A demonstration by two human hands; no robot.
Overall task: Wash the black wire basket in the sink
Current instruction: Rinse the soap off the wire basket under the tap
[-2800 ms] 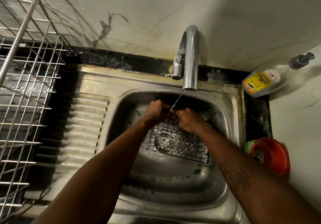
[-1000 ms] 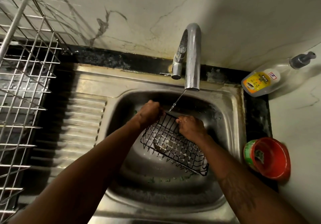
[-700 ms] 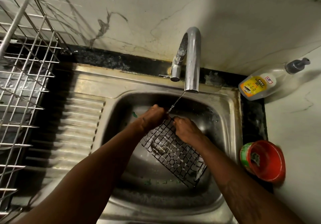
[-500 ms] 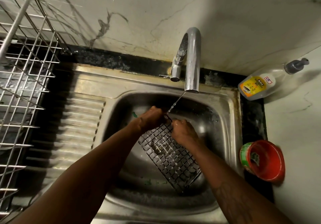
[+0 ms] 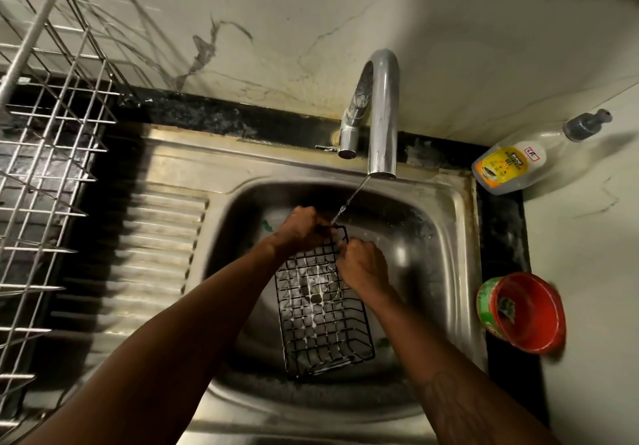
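The black wire basket (image 5: pixel 323 320) hangs in the steel sink (image 5: pixel 446 258), its long side pointing toward me, its far end raised under the tap. My left hand (image 5: pixel 301 228) grips the basket's far left corner. My right hand (image 5: pixel 361 265) grips the right rim just below that end. A thin stream of water (image 5: pixel 349 201) runs from the chrome tap (image 5: pixel 382 113) onto the basket's far edge between my hands.
A ribbed steel drainboard (image 5: pixel 152 254) lies left of the bowl, with a metal dish rack (image 5: pixel 45 154) beyond it. A soap dispenser bottle (image 5: pixel 518 164) lies at the back right corner. A red tub (image 5: pixel 525 311) sits on the black counter at the right.
The basket has turned from lying crosswise to pointing lengthwise toward me. Both hands kept hold of its far end under the stream.
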